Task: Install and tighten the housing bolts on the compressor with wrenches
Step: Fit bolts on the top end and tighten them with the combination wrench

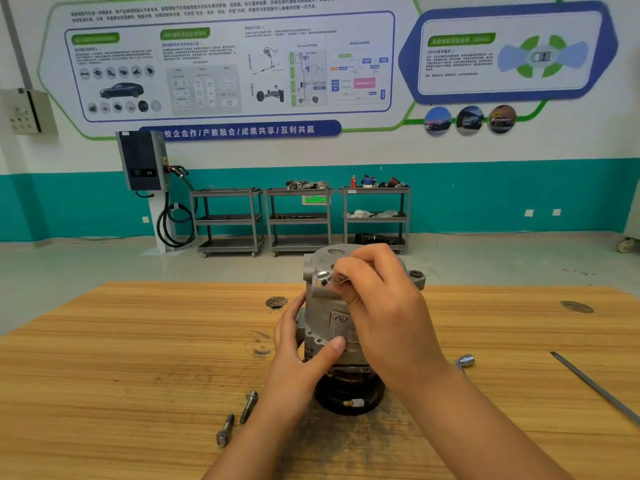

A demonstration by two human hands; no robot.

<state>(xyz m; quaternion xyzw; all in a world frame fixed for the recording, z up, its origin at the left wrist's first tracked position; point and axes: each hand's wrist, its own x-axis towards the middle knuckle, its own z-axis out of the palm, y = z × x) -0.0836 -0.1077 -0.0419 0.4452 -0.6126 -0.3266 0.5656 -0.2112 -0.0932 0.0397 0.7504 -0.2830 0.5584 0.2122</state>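
Standing upright on its dark pulley near the middle of the wooden desk point(104, 358), the compressor point(341, 325) was gripped at its side by the left hand point(298, 355), fingers and thumb curled round the housing. The right hand point(384, 313) was at the housing's top edge, pinching a small shiny part point(323, 276), blurred, perhaps a bolt head. Two loose bolts point(248, 407) lay just left of the left forearm, while a socket wrench point(465, 361) and a long dark rod point(595, 386) lay to the right.
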